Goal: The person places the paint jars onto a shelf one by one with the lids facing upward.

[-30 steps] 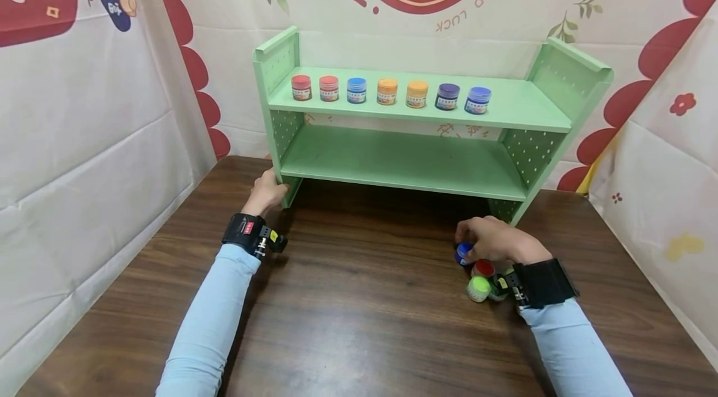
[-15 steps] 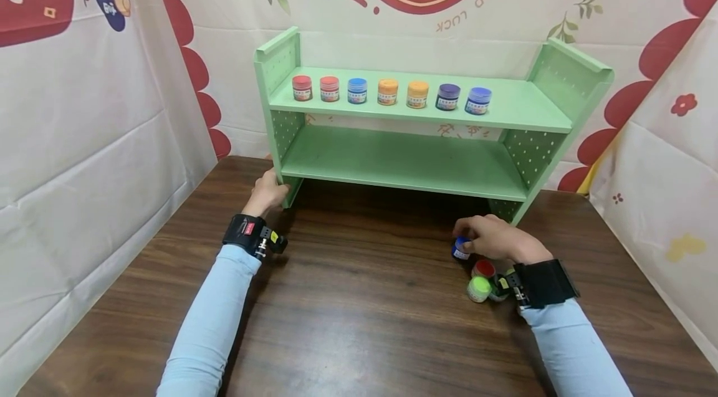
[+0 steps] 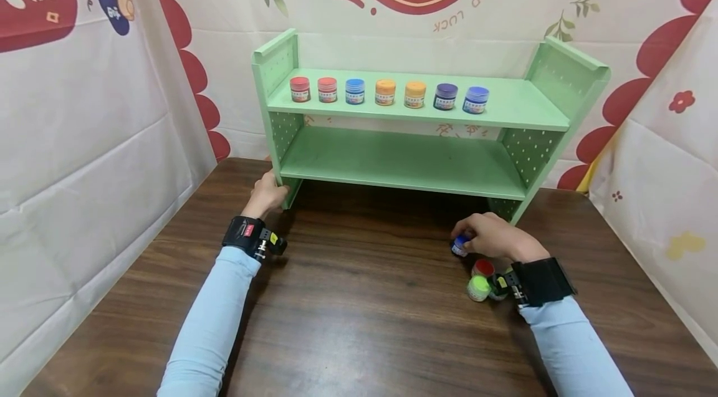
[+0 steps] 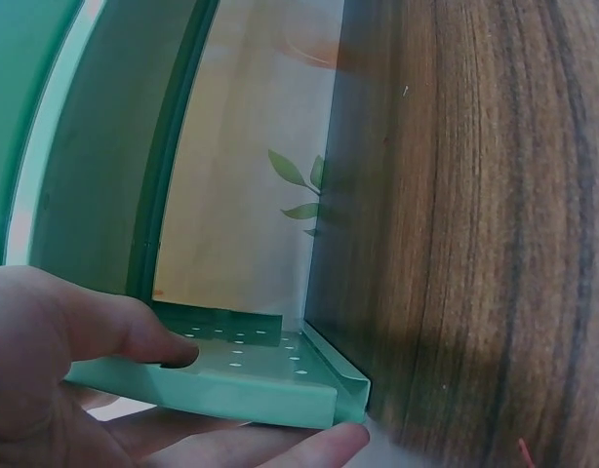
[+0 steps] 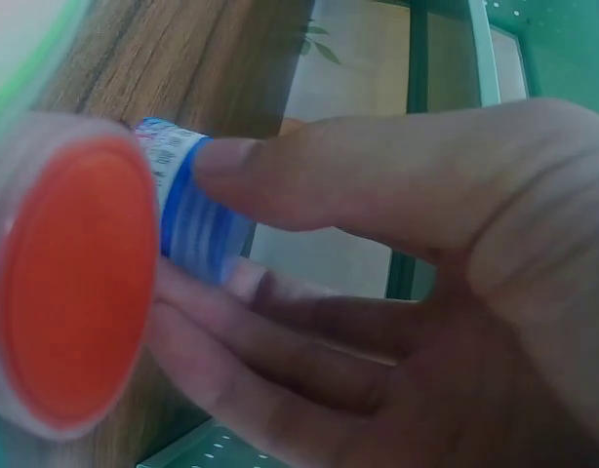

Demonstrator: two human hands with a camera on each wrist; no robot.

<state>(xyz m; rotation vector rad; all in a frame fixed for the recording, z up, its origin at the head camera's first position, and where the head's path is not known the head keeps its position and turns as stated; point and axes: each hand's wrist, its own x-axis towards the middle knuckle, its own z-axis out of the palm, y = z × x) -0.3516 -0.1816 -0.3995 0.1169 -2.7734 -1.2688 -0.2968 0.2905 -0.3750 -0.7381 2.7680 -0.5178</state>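
Note:
My left hand (image 3: pixel 266 194) grips the lower left side panel of a green two-tier shelf (image 3: pixel 404 160); in the left wrist view the thumb lies on the panel's inner face (image 4: pixel 241 356) and the fingers pass behind it. My right hand (image 3: pixel 496 236) pinches a small blue-lidded paint jar (image 3: pixel 459 246) between thumb and fingers, low over the table in front of the shelf's right leg. The right wrist view shows its blue lid (image 5: pixel 202 214) between thumb and fingertips. Beside that hand stand a red-lidded jar (image 3: pixel 483 268) and a light-green-lidded jar (image 3: pixel 478 288), with another jar partly hidden by the wrist camera.
A row of jars stands on the upper tier: two red, including one red jar (image 3: pixel 300 90), a blue jar (image 3: pixel 354 91), two orange, a purple jar (image 3: pixel 445 96) and a violet-blue jar (image 3: pixel 475 100). Printed cloth (image 3: pixel 112 123) hangs around the dark wooden table (image 3: pixel 359 297).
My right hand has shifted slightly left with the blue-lidded jar, which now sits a little farther from the red-lidded one. The left hand keeps its hold on the shelf.

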